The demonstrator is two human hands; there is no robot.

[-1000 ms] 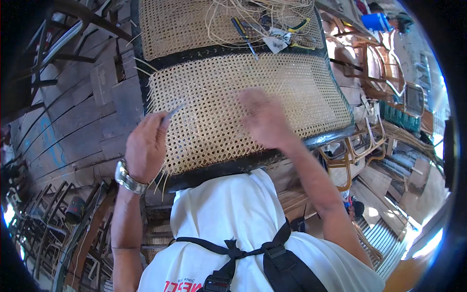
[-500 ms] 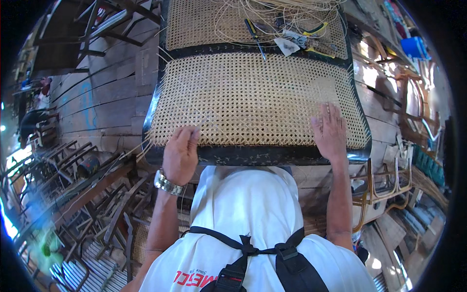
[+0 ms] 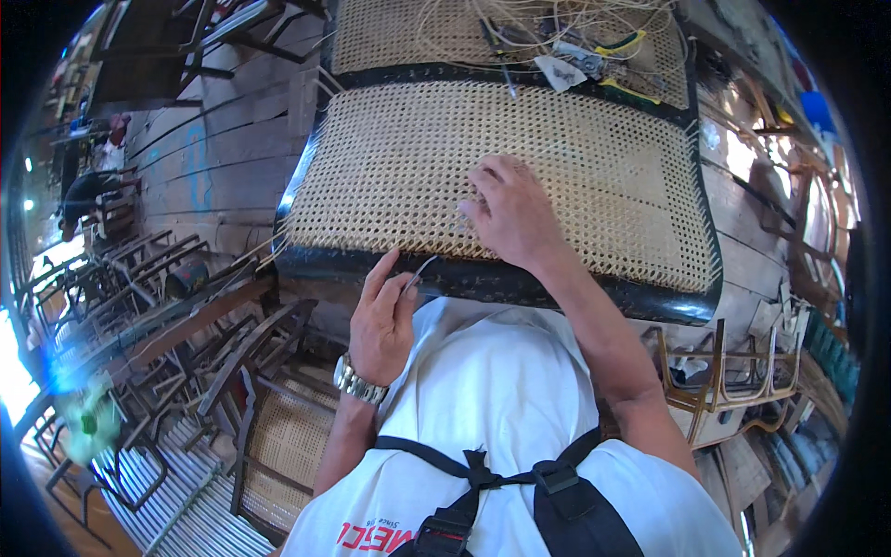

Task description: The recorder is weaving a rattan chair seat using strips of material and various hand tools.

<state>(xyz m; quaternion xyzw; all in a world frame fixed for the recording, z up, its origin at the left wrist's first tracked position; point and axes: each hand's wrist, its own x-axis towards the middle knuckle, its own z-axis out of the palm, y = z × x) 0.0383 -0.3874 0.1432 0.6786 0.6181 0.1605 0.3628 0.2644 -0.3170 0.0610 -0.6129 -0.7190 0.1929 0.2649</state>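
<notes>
In front of me is a woven cane panel set in a glossy black frame. My left hand, with a metal watch at its wrist, is by the frame's near edge. Between its thumb and fingers is a thin, curved greyish strip, too slight to tell whether it is cane or a tool; the index finger reaches up to the border of the weave. Over the middle of the cane sits my right hand, fingers bent and thumb apart, with nothing visible in it.
Loose cane strands, yellow-and-black handled pliers and a thin pointed tool lie on the far panel. Dark chair frames crowd the left; a wooden frame stands at right. A blue container is farther off.
My right hand has moved left from the panel's right side to its middle. The left hand has drawn back off the weave toward me, and the curved strip now shows in it.
</notes>
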